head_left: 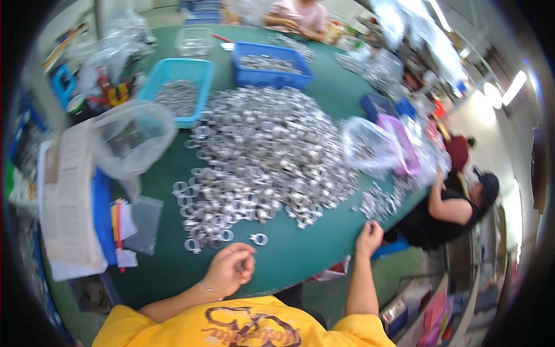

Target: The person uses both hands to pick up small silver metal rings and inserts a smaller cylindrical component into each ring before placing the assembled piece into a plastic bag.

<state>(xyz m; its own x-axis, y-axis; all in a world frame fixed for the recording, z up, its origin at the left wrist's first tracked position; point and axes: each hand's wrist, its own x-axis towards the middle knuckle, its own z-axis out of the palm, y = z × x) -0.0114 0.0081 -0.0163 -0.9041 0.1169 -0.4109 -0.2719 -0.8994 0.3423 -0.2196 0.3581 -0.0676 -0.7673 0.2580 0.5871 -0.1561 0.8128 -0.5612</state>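
The left hand (230, 269) is seen curled near the front edge of the green surface (300, 254), fingers drawn together around what appears to be a small metal ring; the piece itself is mostly hidden by the fingers. The right hand (369, 237) is stretched out to the right, fingertips closed on the surface beside a small scatter of rings (378, 202); whether a piece is pinched there cannot be told. A large heap of metal rings (266, 156) lies directly ahead of both hands, its near fringe just beyond the left hand. One loose ring (259, 239) lies flat, apart from the heap, just ahead and right of the left hand, which is the nearer hand.
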